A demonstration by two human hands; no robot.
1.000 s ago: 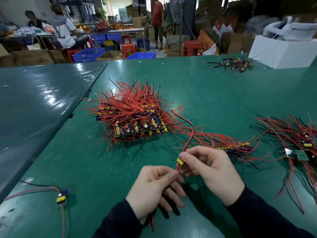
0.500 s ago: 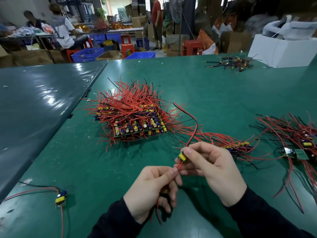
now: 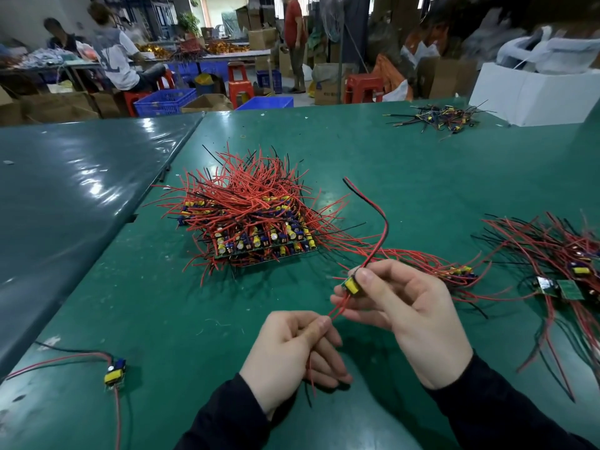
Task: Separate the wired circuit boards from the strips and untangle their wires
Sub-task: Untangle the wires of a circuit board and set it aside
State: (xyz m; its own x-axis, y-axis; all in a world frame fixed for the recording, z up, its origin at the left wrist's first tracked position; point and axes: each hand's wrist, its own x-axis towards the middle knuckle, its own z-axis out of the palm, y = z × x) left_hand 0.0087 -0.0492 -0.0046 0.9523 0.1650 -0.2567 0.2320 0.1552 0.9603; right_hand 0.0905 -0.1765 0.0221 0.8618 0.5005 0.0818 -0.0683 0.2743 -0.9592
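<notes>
While two red leads (image 3: 336,311) are pinched between thumb and forefinger of the left hand (image 3: 292,352), a small board (image 3: 351,285) with a yellow part is gripped in the fingertips of the right hand (image 3: 409,316), above the green table (image 3: 422,190). From the board a red-and-black pair (image 3: 383,222) is arched upward. One separated board (image 3: 114,373) is lying at near left. Farther off, a stack (image 3: 259,235) of strips is buried in red wires, and a loose pile (image 3: 558,254) is spread at right.
</notes>
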